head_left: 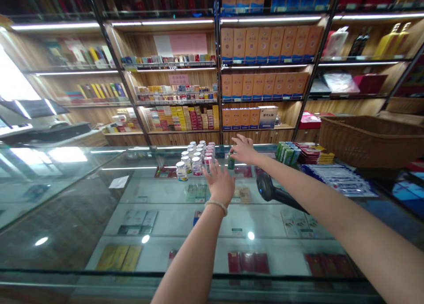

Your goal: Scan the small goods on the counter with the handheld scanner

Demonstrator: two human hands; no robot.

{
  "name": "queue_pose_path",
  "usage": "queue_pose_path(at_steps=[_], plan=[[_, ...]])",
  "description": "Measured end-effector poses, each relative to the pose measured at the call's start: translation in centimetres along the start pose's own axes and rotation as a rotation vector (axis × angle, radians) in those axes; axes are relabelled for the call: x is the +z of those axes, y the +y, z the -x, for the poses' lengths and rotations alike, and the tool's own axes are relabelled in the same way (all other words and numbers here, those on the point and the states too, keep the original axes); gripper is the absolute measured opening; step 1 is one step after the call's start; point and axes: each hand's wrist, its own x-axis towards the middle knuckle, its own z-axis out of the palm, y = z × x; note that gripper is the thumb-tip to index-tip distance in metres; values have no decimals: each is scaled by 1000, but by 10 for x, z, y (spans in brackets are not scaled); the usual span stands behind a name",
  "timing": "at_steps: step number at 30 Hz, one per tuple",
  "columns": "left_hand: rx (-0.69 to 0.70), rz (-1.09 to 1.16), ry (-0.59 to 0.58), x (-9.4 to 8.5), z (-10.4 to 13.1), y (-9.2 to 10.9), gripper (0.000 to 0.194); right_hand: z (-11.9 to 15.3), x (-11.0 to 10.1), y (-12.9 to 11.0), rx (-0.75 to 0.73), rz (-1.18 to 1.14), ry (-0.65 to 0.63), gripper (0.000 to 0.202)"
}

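One slim green cylindrical container [231, 162]: upright, it seems, on the clear glass counter [172, 220], at one o'clock from the left hand [220, 182]; its lettering is unreadable from here.
Right hand [244, 148]: at the container's two o'clock, fingers bent around its top; firm grip or light touch, I can't tell.
Tipping: a loose hold that high could, I'd judge, send the container over and rolling.
Left hand: fingers spread wide, palm down, nothing seen in it.
Small white-lidded jars with colourful labels [198, 156]: bunched at ten o'clock from the left hand, whose fingertips overlap the nearest; contact unclear. A careless sweep might topple several on slick glass.
Black plastic handheld scanner [265, 187]: at four o'clock from the container, its handle passing behind the right forearm [298, 185]; a dropped elbow might knock it.
Hidden: both palms, and goods below the glass behind the left forearm [195, 251].
Brown woven basket [364, 143]: far out at three o'clock, cut off at the edge, contents hard to make out.
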Motion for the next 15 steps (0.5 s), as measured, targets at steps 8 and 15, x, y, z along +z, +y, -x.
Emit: queue_pose_path(at_steps=[8, 15], plan=[[29, 50, -107, 6, 0, 6, 48, -28, 11, -1, -2, 7, 5, 30], [33, 76, -140, 13, 0, 8, 53, -42, 22, -8, -2, -20, 7, 32]])
